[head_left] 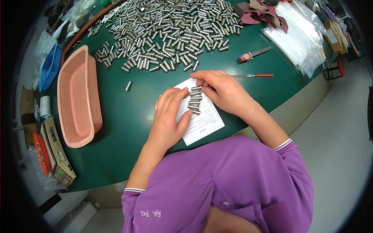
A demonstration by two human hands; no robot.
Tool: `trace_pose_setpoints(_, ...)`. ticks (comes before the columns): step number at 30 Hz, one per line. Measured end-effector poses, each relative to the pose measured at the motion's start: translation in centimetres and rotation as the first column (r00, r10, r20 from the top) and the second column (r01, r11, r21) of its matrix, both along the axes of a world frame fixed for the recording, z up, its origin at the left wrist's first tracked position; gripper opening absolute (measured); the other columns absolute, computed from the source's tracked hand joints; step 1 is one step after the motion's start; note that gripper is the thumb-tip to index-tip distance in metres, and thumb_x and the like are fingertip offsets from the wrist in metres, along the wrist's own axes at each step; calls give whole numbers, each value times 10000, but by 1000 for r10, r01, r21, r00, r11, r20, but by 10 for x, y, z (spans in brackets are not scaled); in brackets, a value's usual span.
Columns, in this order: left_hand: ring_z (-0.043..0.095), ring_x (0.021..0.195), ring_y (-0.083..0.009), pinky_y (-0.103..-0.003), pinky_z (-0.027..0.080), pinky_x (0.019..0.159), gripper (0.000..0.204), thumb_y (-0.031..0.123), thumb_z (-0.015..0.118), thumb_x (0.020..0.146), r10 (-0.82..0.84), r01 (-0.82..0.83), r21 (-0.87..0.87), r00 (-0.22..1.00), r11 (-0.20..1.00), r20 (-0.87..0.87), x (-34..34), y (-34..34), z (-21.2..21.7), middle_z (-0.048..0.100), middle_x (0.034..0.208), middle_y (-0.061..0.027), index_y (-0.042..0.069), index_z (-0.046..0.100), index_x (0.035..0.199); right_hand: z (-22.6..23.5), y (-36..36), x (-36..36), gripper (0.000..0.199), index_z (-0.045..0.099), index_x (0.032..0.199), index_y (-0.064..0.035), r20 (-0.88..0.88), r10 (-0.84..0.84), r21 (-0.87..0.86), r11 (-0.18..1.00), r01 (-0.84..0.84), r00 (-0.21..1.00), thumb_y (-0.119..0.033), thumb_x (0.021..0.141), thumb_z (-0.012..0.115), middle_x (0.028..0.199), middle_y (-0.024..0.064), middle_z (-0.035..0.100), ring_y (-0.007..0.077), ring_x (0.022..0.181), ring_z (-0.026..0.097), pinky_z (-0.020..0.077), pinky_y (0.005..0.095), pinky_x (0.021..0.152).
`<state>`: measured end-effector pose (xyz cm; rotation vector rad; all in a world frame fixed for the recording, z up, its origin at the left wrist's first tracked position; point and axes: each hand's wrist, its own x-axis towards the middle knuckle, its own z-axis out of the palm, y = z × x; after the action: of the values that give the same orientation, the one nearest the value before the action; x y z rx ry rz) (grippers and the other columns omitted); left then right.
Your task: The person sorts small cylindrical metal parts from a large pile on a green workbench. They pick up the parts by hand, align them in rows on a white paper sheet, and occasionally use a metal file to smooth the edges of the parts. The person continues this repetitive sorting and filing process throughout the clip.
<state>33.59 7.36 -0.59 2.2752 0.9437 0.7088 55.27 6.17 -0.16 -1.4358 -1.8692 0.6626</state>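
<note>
A short row of shiny metal pins point(195, 101) lies side by side on a printed white sheet point(202, 130), between my two hands. My left hand point(166, 114) flanks the row's left side, its fingers stretched and the thumb apart, with the tips of thumb and forefinger touching the row's edge. Around the far end of the row, the fingers of my right hand point(223, 91) are curled in, and its thumb meets the topmost pins. Some of the right fingertips are hidden. One loose pin point(128, 86) rests on the green table, left of the sheet.
A large heap of metal pins point(167, 33) covers the table's far side. A pink plastic basket point(97, 97) stands left, beside a scale point(58, 155). To the right lie a wrapped-handle blade point(254, 54), a red-handled file point(264, 75), plastic bags point(295, 46) and maroon cloth point(262, 15).
</note>
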Motion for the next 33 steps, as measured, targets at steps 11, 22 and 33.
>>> trace_pose_setpoints(11, 550, 1194, -341, -430, 424, 1033, 541, -15, 695, 784, 31, -36, 54, 996, 998, 83, 1, 4, -7, 645, 1199, -143, -9, 537, 1302, 0, 0, 1, 421, 513, 1264, -75, -256, -63, -172, 985, 19, 965, 20, 867, 617, 975, 76, 671, 203, 887, 651, 534, 332, 822)
trace_pose_setpoints(22, 669, 1007, -186, -319, 556, 944, 370, -29, 656, 904, 470, 305, -756, 633, 579, 615, 12, -3, 0, 640, 1108, -126, 8, 547, 1256, 14, -14, -21, 426, 522, 1252, -58, -529, -29, -125, 991, -44, 848, -13, 857, 677, 1018, 46, 662, 129, 898, 634, 517, 279, 821)
trace_pose_setpoints(33, 639, 1019, -141, -258, 532, 907, 392, 39, 636, 944, 538, 334, -825, 635, 457, 555, 3, -1, -6, 641, 1166, -95, 39, 545, 1326, 37, -26, 64, 201, 684, 979, -69, 393, -340, 225, 937, 269, 854, -90, 784, 728, 981, 103, 649, 332, 980, 589, 489, 414, 903)
